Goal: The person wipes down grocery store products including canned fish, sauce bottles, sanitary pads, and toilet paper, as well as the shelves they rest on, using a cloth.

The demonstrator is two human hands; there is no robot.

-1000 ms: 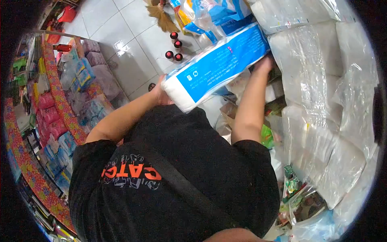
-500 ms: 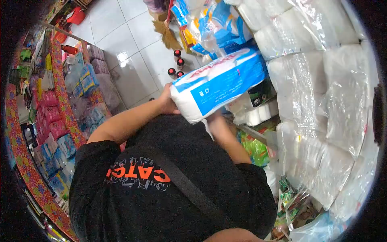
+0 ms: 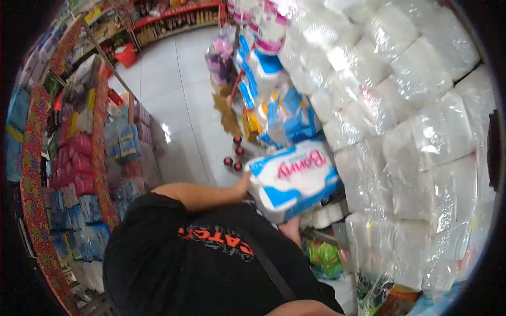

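Note:
A large blue-and-white plastic-wrapped pack printed "Bonny" (image 3: pixel 295 174) is held in front of my body, its printed broad face turned up toward me. My left hand (image 3: pixel 243 185) grips its left end, the fingers partly hidden by the pack. At the near edge, my right hand (image 3: pixel 290 227) holds it from below, and most of those fingers are out of sight. Several bottles with red-and-black caps (image 3: pixel 237 152) stand on the floor just beyond the left hand.
Stacks of clear-wrapped white packs (image 3: pixel 390 158) rise along the right. Shelves with flower-patterned edging (image 3: pixel 37 158) hold pink and blue packets at left. A straw broom (image 3: pixel 226 113), blue-and-white bags (image 3: pixel 287 116) and a red basin (image 3: pixel 125 55) stand along the tiled aisle (image 3: pixel 174 89).
The pack has tipped so its printed broad face now shows instead of its blue side. Both hands still hold it. My view has shifted up, showing more of the aisle and far shelves.

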